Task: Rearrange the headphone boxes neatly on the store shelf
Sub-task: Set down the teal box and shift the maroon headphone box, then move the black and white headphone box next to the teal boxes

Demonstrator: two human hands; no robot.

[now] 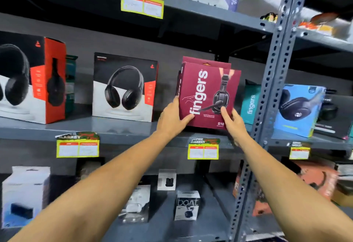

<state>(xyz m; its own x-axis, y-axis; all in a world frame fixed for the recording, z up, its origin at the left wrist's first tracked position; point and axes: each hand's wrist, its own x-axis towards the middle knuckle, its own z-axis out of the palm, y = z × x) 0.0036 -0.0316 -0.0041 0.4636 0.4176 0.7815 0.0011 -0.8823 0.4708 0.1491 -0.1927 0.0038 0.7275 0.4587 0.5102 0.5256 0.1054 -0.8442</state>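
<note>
Forearms reaching up toward shelf (114, 127). Maroon box (208, 96) standing at the shelf's front edge, tilting slightly, a second maroon box just behind. Probably light, stiff card; lower corners suit gripping. Left hand (172, 119) and right hand (234, 122) each clasping a bottom corner, thumbs pressing its face.

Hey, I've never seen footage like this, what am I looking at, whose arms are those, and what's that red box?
This is one picture from a camera worn on a person's head, looking at a store shelf. The two bare arms are that person's own. The left hand and right hand grip the lower corners of a maroon headset box; a matching box stands right behind it. To its left are two black-and-orange headphone boxes, to its right a teal box and a blue box. Yellow price tags hang on the shelf edge.
</note>
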